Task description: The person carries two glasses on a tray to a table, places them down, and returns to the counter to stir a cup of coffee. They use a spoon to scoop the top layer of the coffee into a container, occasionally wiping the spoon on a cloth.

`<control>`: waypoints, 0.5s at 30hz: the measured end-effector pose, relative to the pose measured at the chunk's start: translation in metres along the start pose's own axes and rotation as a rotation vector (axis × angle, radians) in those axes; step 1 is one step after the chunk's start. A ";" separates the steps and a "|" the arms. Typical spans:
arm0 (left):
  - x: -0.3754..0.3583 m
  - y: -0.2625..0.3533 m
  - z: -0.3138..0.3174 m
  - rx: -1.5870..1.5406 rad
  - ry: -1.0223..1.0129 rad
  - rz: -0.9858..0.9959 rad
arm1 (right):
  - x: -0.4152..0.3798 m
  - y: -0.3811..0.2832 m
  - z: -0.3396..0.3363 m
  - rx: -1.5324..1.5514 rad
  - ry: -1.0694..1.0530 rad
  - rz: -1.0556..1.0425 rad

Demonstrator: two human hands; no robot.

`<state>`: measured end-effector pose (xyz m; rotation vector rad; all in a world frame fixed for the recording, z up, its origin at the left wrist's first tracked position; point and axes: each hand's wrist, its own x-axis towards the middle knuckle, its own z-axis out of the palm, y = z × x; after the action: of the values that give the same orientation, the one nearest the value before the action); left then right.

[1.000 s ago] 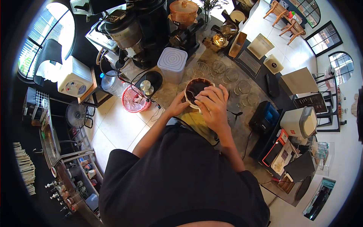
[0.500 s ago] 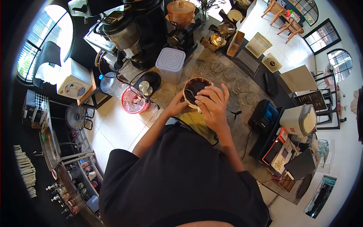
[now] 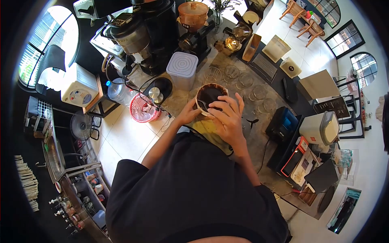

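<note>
A round, pale container (image 3: 211,94) with a brown-stained rim stands close to my body, with dark brown, coffee-like contents inside. My left hand (image 3: 189,113) is closed on its left side. On the right, my right hand (image 3: 229,116) has its fingers bent over the rim and its thumb lower down near the outside. Whether those fingers also hold something small inside is hidden. Below the container, a yellow-green cloth (image 3: 210,131) lies at the counter's edge. Several clear glasses (image 3: 244,80) stand beyond my right hand.
A lidded, whitish tub (image 3: 182,69) stands behind the container. The coffee grinder (image 3: 133,40) and an orange lidded pot (image 3: 193,15) are further back. At left, a red basket (image 3: 144,108) sits below counter level. A black device (image 3: 281,125) and cables lie on the right.
The container's dark contents look smoother and a pale curved streak inside has mostly gone from view. Both hands have shifted only slightly and keep their places.
</note>
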<state>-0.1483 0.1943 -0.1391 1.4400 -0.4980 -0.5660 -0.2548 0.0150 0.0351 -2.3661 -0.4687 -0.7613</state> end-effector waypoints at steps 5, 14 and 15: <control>0.001 0.002 0.000 -0.023 -0.009 -0.003 | -0.006 0.000 -0.006 0.016 -0.046 0.001; 0.003 -0.008 -0.004 0.052 -0.025 0.031 | -0.009 -0.009 -0.013 -0.008 -0.079 0.001; 0.002 -0.005 -0.003 0.045 -0.027 0.021 | -0.010 -0.010 -0.014 -0.008 -0.078 0.002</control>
<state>-0.1448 0.1950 -0.1445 1.4697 -0.5498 -0.5616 -0.2728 0.0122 0.0427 -2.4107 -0.4966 -0.6726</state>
